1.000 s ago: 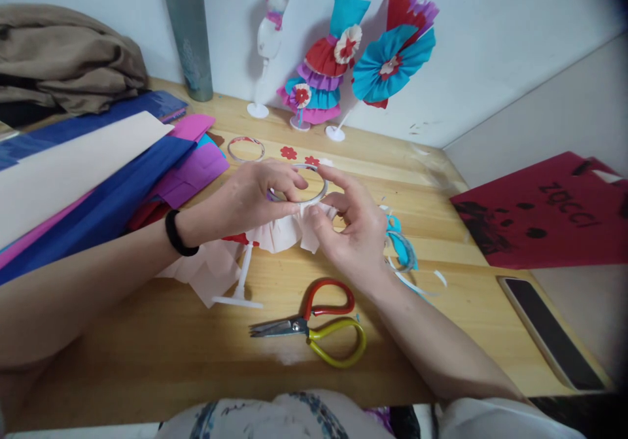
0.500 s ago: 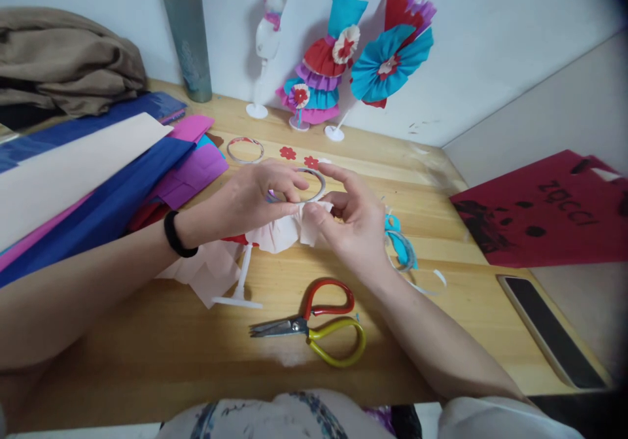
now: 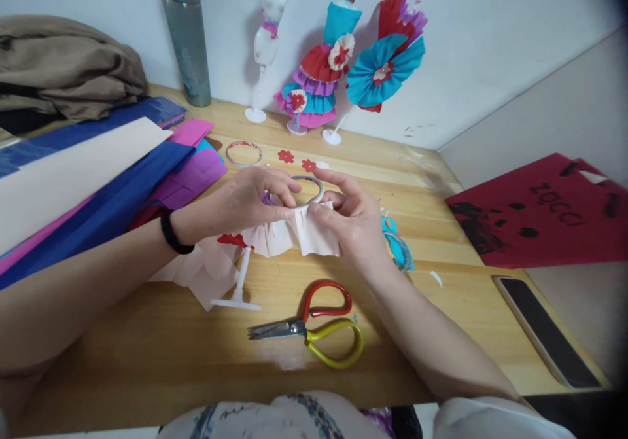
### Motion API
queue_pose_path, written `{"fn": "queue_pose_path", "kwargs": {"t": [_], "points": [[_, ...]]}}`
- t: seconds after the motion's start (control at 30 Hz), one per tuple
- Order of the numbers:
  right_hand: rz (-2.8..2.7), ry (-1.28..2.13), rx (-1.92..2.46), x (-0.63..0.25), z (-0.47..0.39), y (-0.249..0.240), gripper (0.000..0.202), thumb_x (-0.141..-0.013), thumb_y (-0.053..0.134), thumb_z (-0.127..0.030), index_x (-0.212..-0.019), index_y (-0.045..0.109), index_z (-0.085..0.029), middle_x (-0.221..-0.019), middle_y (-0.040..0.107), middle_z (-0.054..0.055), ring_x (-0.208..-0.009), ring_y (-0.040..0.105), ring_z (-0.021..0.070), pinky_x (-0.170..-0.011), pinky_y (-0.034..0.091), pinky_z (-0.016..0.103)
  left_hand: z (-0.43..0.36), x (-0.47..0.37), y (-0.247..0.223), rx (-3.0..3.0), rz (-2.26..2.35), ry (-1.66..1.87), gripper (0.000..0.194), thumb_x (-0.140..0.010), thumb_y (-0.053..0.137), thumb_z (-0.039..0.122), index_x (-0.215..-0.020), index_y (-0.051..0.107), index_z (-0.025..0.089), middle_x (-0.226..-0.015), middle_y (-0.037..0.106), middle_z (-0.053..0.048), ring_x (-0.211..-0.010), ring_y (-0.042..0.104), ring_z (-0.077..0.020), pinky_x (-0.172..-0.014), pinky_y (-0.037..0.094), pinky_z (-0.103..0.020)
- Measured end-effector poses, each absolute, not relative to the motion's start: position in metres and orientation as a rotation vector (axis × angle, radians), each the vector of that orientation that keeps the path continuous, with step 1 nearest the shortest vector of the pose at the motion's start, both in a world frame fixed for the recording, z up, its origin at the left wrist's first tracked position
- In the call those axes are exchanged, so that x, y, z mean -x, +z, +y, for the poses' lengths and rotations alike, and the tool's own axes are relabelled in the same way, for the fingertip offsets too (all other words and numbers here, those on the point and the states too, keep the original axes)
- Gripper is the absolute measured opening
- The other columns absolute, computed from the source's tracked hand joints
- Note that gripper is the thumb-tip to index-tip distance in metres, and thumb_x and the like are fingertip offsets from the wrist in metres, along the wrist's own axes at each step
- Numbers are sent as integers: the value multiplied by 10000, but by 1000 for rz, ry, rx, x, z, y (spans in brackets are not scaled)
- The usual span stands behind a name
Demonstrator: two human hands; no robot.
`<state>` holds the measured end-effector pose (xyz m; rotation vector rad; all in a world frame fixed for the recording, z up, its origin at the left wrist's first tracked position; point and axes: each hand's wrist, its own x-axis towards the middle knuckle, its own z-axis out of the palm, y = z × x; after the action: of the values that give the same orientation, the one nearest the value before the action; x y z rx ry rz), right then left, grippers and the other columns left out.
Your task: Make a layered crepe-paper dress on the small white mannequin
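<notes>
My left hand (image 3: 255,193) pinches the top edge of pleated pale pink paper (image 3: 269,237). My right hand (image 3: 350,213) grips the paper's right part, with thumb and fingers at its upper edge. A roll of tape (image 3: 314,190) shows behind the fingertips; whether a hand touches it I cannot tell. Under the paper at left is a white stand (image 3: 240,279) with a flat base, and a bit of red paper (image 3: 231,239) beside it. Scissors (image 3: 299,328) with one red and one yellow handle lie on the table below the hands.
Coloured papers (image 3: 98,171) and brown cloth (image 3: 73,66) lie left, near a bottle (image 3: 186,46). Behind are small dressed mannequins (image 3: 324,72), a tape ring (image 3: 244,154) and red flower cutouts (image 3: 286,156). At right are blue scraps (image 3: 396,243), a red bag (image 3: 534,216) and a phone (image 3: 547,331).
The right part of the pale paper now hangs flatter and wider below my right hand. Both hands remain close together at its upper edge. The view has shifted slightly.
</notes>
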<state>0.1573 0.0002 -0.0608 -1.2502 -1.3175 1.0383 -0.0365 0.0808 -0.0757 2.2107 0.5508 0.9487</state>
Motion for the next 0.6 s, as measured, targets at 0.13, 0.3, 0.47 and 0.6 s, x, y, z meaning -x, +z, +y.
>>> {"fn": "queue_pose_path", "kwargs": {"t": [0.13,0.3,0.47,0.6], "points": [[-1306,1074,1185,-153,-1,-60,387,-723,738,-312,-1076,596,-242,-624,595,-75,-470,531,109,-448,442,246,84,40,-74,-2247,532,889,152,-775,761,333,-890,791,237,-1129,780,-75,-1016,742,-235,-878,593,-341],[-1171,1145,1136,-149,-1,-62,306,-686,748,-287,-948,610,-210,-626,595,-69,-478,515,96,-478,437,240,82,46,-63,-2297,518,763,228,-765,763,302,-986,792,253,-1196,761,-61,-1040,729,-221,-907,570,-315],[-1188,1117,1126,-147,-4,-60,255,-717,747,-283,-924,611,-224,-674,608,-49,-528,537,108,-504,442,248,75,42,-54,-2256,533,638,186,-836,681,281,-983,772,211,-1183,761,-58,-1086,709,-211,-961,534,-323],[-1384,956,1094,-147,-6,-59,228,-750,710,-251,-954,609,-235,-709,612,-34,-563,537,114,-507,416,254,71,35,-61,-2204,480,765,138,-839,658,242,-738,727,180,-1070,785,-73,-1059,721,-214,-925,548,-333]]}}
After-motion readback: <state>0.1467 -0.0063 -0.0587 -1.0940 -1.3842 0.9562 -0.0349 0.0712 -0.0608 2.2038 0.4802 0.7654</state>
